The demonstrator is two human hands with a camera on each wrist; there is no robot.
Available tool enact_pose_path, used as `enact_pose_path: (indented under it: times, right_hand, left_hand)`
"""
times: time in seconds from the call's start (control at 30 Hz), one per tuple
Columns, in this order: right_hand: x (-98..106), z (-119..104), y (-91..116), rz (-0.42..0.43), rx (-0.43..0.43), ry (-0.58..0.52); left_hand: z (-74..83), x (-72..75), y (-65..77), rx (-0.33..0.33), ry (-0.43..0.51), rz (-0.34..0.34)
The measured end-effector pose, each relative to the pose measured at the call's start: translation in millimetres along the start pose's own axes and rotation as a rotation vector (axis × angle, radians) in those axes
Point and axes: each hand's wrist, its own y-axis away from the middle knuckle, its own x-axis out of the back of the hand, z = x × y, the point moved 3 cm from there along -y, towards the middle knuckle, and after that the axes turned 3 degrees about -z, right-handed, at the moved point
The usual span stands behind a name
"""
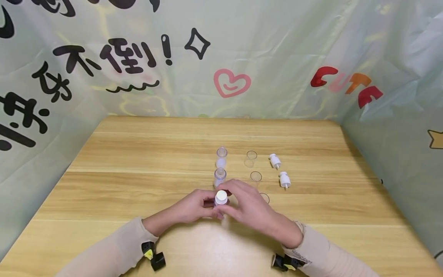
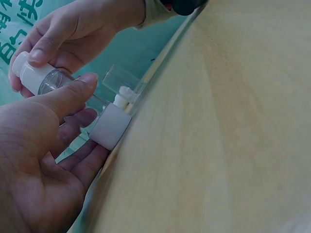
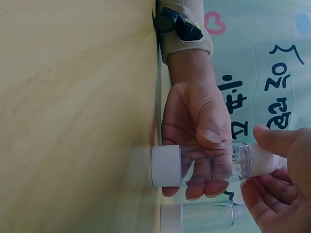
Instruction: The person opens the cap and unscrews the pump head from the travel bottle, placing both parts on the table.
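A clear bottle with a white base [image 3: 165, 166] stands upright at the front middle of the table. Its see-through body [image 3: 201, 162] is in my left hand [image 1: 192, 207], thumb on one side and fingers behind it. On the bottle's neck sits a white pump top [image 1: 221, 197]. My right hand [image 1: 250, 204] pinches this pump top between thumb and fingers, as the right wrist view shows from the side. In the left wrist view, my left thumb covers part of the clear body.
Behind the held bottle, two similar bottles [image 1: 220, 176] [image 1: 222, 154] stand in a line. To their right are clear caps [image 1: 256, 177] [image 1: 250, 158], a third [image 1: 265, 198] partly behind my right hand. Farther right, two white pump tops [image 1: 275, 161] [image 1: 285, 179] lie on the wooden table [image 1: 138, 154].
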Motion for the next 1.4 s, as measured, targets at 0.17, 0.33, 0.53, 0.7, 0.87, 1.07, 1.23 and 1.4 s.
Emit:
enact_pose_path:
  times: [0.17,0.33,0.53,0.7,0.87,1.07,1.23,1.4]
  right_hand:
    - [2,2,-1,-0.031,0.004,-0.057]
    - [5,5,-2,-0.070,-0.013,-0.133]
    - [8,10,-2,-0.126,-0.017,-0.217]
    - [11,14,-2,-0.173,-0.050,-0.260]
    - [13,18,-2,-0.219,-0.072,-0.332]
    - [13,21,-3,-0.260,-0.074,-0.424]
    - [13,22,-3,-0.287,-0.055,-0.428]
    - [13,22,-3,-0.297,-0.080,-0.454]
  left_hand:
    - [0.7,-0.1,-0.1,-0.003,0.008,-0.001]
    - [-0.3,-0.4,-0.5,0.007,0.010,-0.003]
    - [-0.8,-0.3,-0.5,0.038,0.012,0.001]
    - [-1.4,0.1,-0.3,0.069,0.013,0.008]
    - [-1.9,0.0,0.0,0.082,0.017,0.012]
    - [-2.2,0.4,1.3,0.086,0.008,0.017]
    - [-1.3,0.0,1.2,0.077,0.007,0.018]
    - [-1.0,0.1,1.0,0.089,-0.010,0.020]
